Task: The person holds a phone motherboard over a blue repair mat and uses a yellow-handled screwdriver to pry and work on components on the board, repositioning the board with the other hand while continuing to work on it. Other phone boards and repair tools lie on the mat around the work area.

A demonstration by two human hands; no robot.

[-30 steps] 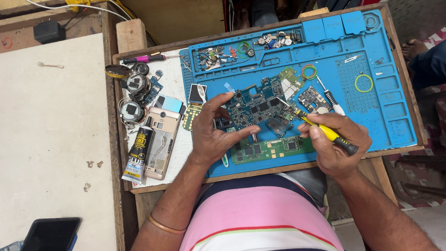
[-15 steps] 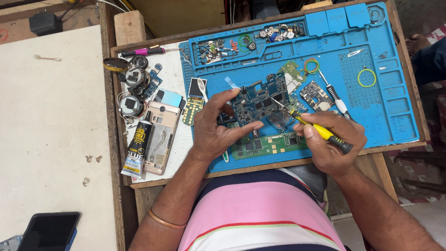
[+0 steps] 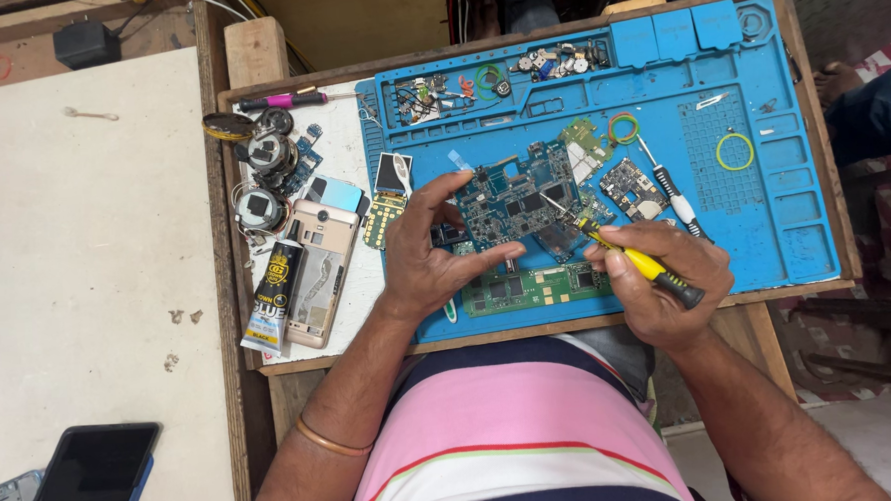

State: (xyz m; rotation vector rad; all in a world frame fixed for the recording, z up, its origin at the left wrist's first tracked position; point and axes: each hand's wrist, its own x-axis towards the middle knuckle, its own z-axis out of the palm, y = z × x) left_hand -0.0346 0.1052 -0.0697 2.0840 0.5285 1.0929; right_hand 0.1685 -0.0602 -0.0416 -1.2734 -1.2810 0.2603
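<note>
A blue-green circuit board (image 3: 516,199) lies on the blue work mat (image 3: 765,217). My left hand (image 3: 434,253) grips the board's left edge between thumb and fingers. My right hand (image 3: 657,276) holds a yellow-and-black screwdriver (image 3: 638,264), its metal tip resting on the board's right part. A green circuit board (image 3: 537,287) lies just below, partly under both hands. A smaller dark board (image 3: 633,189) sits to the right.
A second screwdriver (image 3: 668,189) and rubber rings (image 3: 735,151) lie on the mat, small parts in its top trays (image 3: 488,83). Left of the mat: a gold phone body (image 3: 316,271), a glue tube (image 3: 272,298), round parts (image 3: 261,153). A dark phone (image 3: 87,482) lies at lower left.
The view has shifted slightly. My left hand's grip on the board has tightened a little, and the screwdriver tip stays on the board's right part.
</note>
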